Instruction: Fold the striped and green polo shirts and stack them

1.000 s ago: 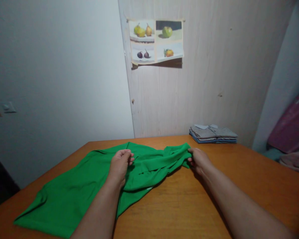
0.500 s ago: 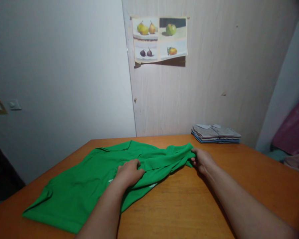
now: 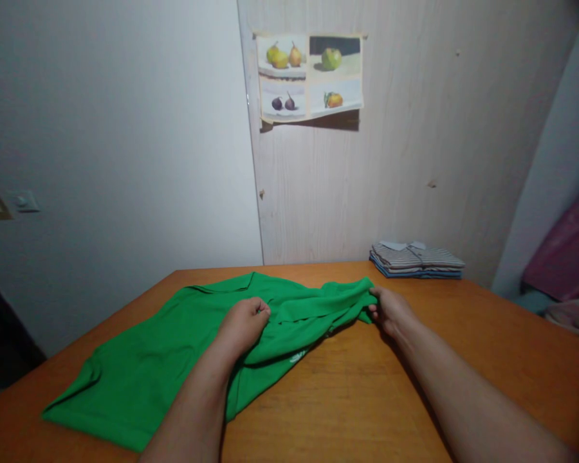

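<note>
Garment [image 3: 168, 341], green, lies across the table [image 3: 338, 399] in my remote head view, its right end pinched by the right hand [image 3: 390, 312], I judge to steady the folds. I see the left hand [image 3: 245, 325] curled over the garment's middle but cannot tell whether it clamps any; a folded stack [image 3: 417, 262] sits farther back, seemingly out of the way.

A green shirt [image 3: 139, 360] lies spread toward the left edge of a brown wooden table [image 3: 357, 399], folded clothes [image 3: 417, 260] stacked at its far right corner.
</note>
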Tool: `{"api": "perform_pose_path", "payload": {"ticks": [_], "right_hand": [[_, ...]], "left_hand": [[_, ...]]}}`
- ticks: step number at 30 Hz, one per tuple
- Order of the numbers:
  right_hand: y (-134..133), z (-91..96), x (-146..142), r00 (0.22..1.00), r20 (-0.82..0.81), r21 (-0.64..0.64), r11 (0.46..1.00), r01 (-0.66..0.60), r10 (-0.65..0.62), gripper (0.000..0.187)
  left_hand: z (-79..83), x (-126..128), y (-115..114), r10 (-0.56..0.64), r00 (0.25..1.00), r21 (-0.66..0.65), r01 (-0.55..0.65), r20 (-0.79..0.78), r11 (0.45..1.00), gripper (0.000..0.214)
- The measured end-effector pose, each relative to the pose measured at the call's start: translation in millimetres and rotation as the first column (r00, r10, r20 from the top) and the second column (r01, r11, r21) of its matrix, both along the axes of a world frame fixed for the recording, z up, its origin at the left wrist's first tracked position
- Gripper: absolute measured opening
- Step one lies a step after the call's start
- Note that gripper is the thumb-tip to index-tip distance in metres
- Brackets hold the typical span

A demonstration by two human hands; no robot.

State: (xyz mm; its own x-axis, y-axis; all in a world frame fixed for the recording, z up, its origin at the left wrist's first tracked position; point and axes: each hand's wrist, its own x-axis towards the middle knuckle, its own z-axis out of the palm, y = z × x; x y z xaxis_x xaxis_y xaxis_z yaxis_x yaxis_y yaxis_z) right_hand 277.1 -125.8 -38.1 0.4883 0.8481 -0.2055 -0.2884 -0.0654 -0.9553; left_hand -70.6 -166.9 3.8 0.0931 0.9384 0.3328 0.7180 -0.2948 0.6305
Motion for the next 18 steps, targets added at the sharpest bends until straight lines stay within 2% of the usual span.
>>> {"api": "perform_pose_path", "payload": {"ticks": [3,6,8,11,14,18], "right_hand": [[0.7,-0.4,-1.4,1.000,0.003,-0.009,1.000,0.021,-0.021,0.013],[2.1,-3.1,-1.8,0.999,-0.002,-0.008,0.999,0.033,-0.033,0.012],[3.6,-5.2,-1.7,0.999,-0.010,-0.006,0.999,0.036,-0.036,0.013],[6.2,-7.5,-1.2,0.999,-0.016,-0.005,0.999,0.038,-0.039,0.014],[8.1,-8.6,-0.4,0.999,-0.023,-0.006,0.999,0.032,-0.032,0.014],[9.0,-9.8,1.5,0.999,-0.050,0.003,1.000,0.002,-0.002,0.012]], "left_hand": [[12.1,4.3,-7.4,0.047,0.996,0.066,-0.042,-0.075,0.997,0.020],[28.5,13.5,-22.8,0.059,0.978,0.042,-0.052,-0.198,0.998,0.021],[39.6,20.7,-38.6,-0.002,0.959,-0.003,0.001,-0.284,1.000,0.020],[50.9,26.9,-66.8,-0.158,0.911,-0.119,0.122,-0.381,0.985,0.017],[52.4,21.8,-89.1,-0.237,0.873,-0.234,0.147,-0.425,0.961,0.013],[43.0,5.2,-98.0,-0.179,0.888,-0.235,0.083,-0.423,0.969,0.013]]}}
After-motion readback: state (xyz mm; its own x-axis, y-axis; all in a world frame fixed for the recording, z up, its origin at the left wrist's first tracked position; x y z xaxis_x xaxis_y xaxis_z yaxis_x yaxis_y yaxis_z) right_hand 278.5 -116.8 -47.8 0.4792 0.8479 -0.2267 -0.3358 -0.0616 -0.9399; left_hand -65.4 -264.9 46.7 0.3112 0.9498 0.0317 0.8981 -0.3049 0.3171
